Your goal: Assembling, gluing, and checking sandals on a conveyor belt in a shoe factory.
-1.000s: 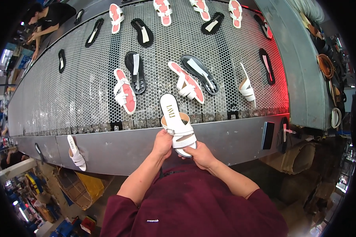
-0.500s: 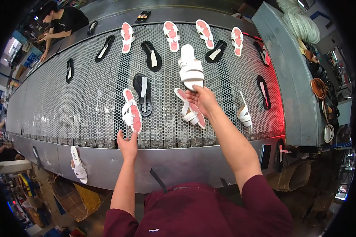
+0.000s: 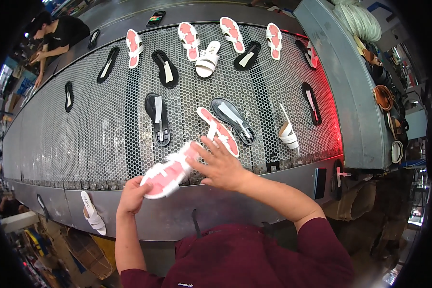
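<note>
My left hand (image 3: 134, 194) grips one end of a white sandal (image 3: 165, 177) with a pink face, its thumb on the pink. The sandal is tilted over the near edge of the mesh belt (image 3: 105, 144) and slightly smeared by motion. At its other end is my right hand (image 3: 221, 165), fingers spread; whether they touch it I cannot tell. Just beyond the right fingers lies another pink-faced white sandal (image 3: 225, 139), beside a black sole (image 3: 233, 120) with a pale strip. Another black sole (image 3: 157, 117) lies beyond the held sandal. Farther off rests a white sandal (image 3: 208, 60), straps up.
Several pink-faced sandals (image 3: 189, 41) and black soles (image 3: 165, 69) lie across the far belt. A white sandal (image 3: 93, 213) sits on the near metal ledge, a phone (image 3: 320, 182) at its right. A grey metal housing (image 3: 341, 86) borders the right. A person (image 3: 62, 36) works far left.
My right hand has let go of the white sandal, which now lies on the far belt, and moved nearer. My left hand has lifted the left pink-faced sandal. A black sole shows where my right hand was.
</note>
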Demonstrator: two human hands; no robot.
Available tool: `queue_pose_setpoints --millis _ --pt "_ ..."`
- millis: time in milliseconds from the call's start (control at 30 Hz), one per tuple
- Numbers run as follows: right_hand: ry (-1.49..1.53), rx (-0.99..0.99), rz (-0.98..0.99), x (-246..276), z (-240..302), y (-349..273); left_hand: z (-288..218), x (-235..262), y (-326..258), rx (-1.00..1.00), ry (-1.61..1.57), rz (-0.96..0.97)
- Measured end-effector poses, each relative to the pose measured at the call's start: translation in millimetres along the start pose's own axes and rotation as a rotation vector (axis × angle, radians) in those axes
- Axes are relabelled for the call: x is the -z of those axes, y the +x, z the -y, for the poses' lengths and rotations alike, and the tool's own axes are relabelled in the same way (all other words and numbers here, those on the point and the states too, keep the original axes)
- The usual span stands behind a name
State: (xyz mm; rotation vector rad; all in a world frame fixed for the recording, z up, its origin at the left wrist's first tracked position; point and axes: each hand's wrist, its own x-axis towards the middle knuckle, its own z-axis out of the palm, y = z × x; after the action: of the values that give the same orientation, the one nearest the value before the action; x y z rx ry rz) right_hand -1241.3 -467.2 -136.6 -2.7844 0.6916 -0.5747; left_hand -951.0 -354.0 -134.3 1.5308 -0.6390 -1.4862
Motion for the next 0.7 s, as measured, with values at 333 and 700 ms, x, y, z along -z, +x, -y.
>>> queue_pose_setpoints --millis 333,700 --pt "0.742 -0.614 0.477 -13 -13 -110 -10 -18 164 -0.154 0.819 -0.175" --pt "1.140 -1.382 0.455 -32 18 -212 -64 -24 323 -0.012 1.297 -0.568"
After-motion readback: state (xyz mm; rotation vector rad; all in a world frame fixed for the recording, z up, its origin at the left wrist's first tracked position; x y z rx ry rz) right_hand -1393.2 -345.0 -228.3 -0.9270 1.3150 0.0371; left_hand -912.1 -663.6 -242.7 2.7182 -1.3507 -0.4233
